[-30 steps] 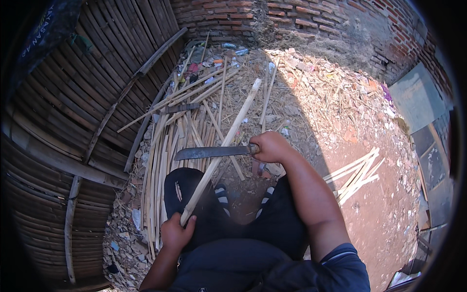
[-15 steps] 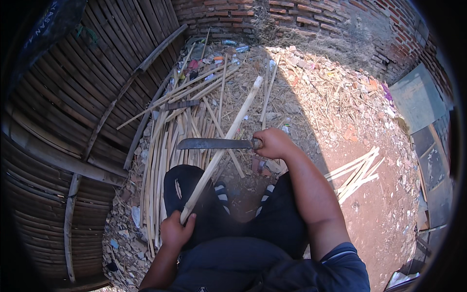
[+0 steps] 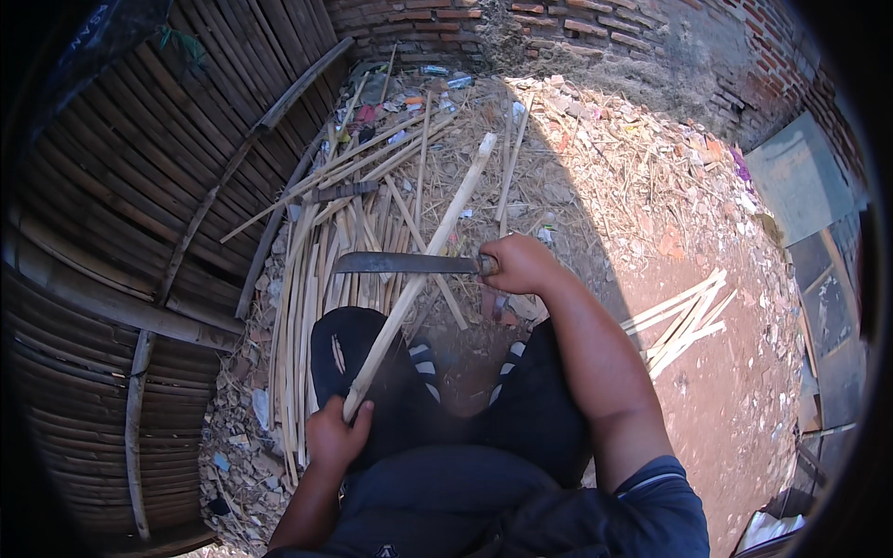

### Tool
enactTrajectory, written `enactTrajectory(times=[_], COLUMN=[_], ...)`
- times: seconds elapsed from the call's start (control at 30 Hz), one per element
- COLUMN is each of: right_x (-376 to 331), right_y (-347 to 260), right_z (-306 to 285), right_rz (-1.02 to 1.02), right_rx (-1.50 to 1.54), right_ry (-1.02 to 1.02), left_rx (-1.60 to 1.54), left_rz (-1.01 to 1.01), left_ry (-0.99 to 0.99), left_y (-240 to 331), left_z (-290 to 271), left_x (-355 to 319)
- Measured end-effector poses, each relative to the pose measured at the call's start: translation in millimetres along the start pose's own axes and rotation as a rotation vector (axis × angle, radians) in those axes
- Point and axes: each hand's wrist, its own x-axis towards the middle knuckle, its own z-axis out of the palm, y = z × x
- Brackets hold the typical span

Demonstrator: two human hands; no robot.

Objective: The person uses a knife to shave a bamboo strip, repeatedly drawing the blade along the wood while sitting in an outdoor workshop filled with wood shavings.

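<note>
Now the right hand (image 3: 521, 264) grips a machete (image 3: 395, 264) crosswise over the pale stick (image 3: 462, 197) that the left hand (image 3: 335, 435) grasps.

Machete (image 3: 405, 264), one: grip mostly hidden inside my right hand (image 3: 514, 264); whether its edge touches the wood cannot be told. Pale wooden strip (image 3: 453, 209), one: near end covered by my left hand (image 3: 337, 434), a short length masked by the blade. Stacked strips (image 3: 296, 316): partly behind my left knee (image 3: 358, 337). Striped footwear (image 3: 421, 356), pair: partly hidden by my legs. Dark shirt (image 3: 437, 493): cut by the lower edge. Scattered litter (image 3: 367, 114): pieces too small to identify.
</note>
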Motion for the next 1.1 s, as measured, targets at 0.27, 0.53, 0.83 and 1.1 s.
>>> enactTrajectory(times=[0.27, 0.53, 0.83, 1.1], right_x=[0.9, 0.4, 2.5, 1.9], right_y=[1.2, 1.1, 4.0, 2.7], right_z=[2.2, 2.4, 5.7, 4.3], right_rz=[-0.012, -0.012, -0.026, -0.016], right_rx=[-0.005, 0.012, 0.023, 0.035], right_ry=[0.003, -0.009, -0.01, -0.021], left_rx=[0.005, -0.009, -0.016, -0.029], left_rz=[-0.014, -0.034, -0.04, -0.029], left_ry=[-0.011, -0.031, -0.028, -0.034], left_y=[1.3, 5.2, 4.8, 6.9], left_z=[-0.3, -3.3, -2.7, -3.6], left_x=[0.8, 2.0, 1.6, 1.8])
